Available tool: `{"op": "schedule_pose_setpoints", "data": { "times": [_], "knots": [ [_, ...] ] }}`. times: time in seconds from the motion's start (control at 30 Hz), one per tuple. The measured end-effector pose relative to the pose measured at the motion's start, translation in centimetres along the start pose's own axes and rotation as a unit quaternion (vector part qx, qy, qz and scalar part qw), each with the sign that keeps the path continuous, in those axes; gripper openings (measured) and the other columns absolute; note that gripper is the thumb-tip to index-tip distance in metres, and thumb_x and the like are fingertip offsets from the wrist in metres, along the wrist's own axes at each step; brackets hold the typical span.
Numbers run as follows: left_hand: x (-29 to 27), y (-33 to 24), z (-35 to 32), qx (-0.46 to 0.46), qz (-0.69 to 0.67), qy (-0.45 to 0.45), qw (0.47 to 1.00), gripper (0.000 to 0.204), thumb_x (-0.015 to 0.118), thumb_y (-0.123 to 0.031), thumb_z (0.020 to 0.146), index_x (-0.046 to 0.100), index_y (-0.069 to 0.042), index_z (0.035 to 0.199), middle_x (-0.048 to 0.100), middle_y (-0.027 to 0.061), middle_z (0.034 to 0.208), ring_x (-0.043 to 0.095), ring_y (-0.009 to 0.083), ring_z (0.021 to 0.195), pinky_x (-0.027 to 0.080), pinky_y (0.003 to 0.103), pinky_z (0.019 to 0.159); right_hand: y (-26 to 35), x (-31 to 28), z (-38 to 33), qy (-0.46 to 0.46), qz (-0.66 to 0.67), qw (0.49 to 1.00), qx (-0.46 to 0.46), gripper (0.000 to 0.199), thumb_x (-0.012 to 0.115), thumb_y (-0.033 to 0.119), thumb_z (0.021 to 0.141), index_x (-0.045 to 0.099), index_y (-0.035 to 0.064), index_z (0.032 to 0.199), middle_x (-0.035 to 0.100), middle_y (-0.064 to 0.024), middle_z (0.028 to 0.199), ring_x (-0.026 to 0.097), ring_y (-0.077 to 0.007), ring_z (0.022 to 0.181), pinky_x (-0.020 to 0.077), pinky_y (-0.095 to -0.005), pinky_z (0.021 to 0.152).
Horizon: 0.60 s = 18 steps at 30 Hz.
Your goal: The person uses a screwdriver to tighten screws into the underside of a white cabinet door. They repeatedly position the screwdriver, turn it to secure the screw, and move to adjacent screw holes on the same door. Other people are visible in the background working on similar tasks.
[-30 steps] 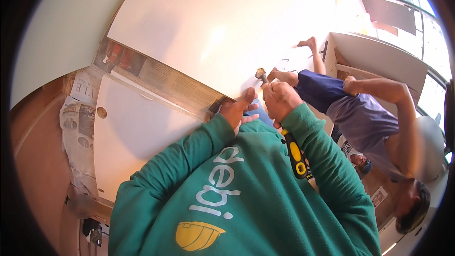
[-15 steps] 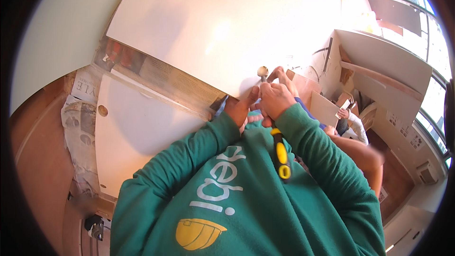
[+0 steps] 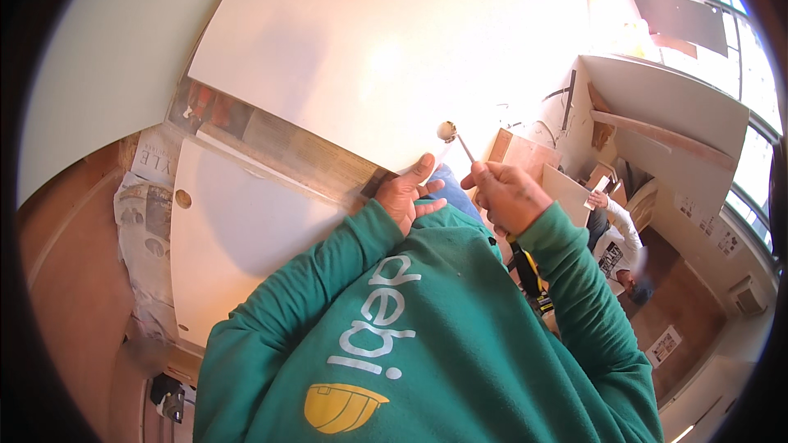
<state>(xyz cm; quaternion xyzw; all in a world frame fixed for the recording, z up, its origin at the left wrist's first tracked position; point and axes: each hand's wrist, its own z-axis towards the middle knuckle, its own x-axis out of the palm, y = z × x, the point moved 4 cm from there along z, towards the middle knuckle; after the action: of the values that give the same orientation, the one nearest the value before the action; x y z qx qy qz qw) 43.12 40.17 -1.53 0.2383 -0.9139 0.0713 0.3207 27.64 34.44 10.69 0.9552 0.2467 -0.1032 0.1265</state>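
Holding a thin tool [image 3: 456, 139], the right hand [image 3: 507, 194] faces the white panel [image 3: 386, 41].

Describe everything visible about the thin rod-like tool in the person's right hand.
The thin tool is a slim, pale metallic-looking rod with a small rounded, brownish-tan knob at its far end. The right hand pinches its near end between the fingertips, so the rod angles up and to the left, away from the person. Its knob lies against or just over the large white panel; actual contact cannot be told. The left hand is close by but does not touch it.
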Motion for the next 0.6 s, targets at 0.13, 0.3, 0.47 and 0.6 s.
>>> {"op": "schedule_pose_setpoints", "data": {
  "times": [0.13,0.3,0.47,0.6],
  "knots": [
    [0.4,-0.2,0.0,0.006,-0.006,-0.011,1.000,0.065,0.077,-0.052,0.093,0.053,-0.018,0.143,0.057,0.0024,0.131,0.054,0.0192,0.113,0.051,0.043,0.100,-0.7,1.5,0.7,-0.093,-0.065,0.969,-0.221,0.038,0.044,0.029,0.112,0.067,-0.0014,0.112,0.060,-0.0108,0.075,0.065,-0.0231,0.076,0.0517,-0.0381,0.072],
    [0.9,-0.1,0.3,0.001,0.009,-0.028,1.000,0.048,0.081,-0.044,0.092,0.064,-0.015,0.126,0.066,0.0008,0.116,0.058,0.0160,0.106,0.055,0.039,0.094,-1.6,3.4,2.3,-0.111,-0.111,0.955,-0.252,0.032,0.045,0.025,0.111,0.060,-0.0025,0.105,0.070,-0.0260,0.090,0.069,-0.0452,0.088,0.0543,-0.0506,0.077],
    [0.7,0.4,0.6,0.019,0.025,-0.052,0.998,0.040,0.081,-0.042,0.093,0.067,-0.015,0.118,0.068,-0.0012,0.107,0.060,0.0148,0.102,0.055,0.039,0.093,-0.7,3.8,1.7,-0.102,-0.024,0.975,-0.198,0.035,0.045,0.028,0.112,0.063,-0.0022,0.104,0.069,-0.0260,0.091,0.069,-0.0436,0.087,0.0545,-0.0464,0.078],
    [1.2,0.3,0.4,0.023,0.027,-0.060,0.998,0.040,0.081,-0.043,0.093,0.067,-0.016,0.119,0.068,-0.0013,0.107,0.060,0.0144,0.102,0.054,0.040,0.095,-1.2,3.7,2.1,-0.112,-0.061,0.967,-0.219,0.034,0.045,0.027,0.112,0.062,-0.0014,0.103,0.069,-0.0263,0.090,0.068,-0.0450,0.087,0.0543,-0.0473,0.077]
  ]
}}
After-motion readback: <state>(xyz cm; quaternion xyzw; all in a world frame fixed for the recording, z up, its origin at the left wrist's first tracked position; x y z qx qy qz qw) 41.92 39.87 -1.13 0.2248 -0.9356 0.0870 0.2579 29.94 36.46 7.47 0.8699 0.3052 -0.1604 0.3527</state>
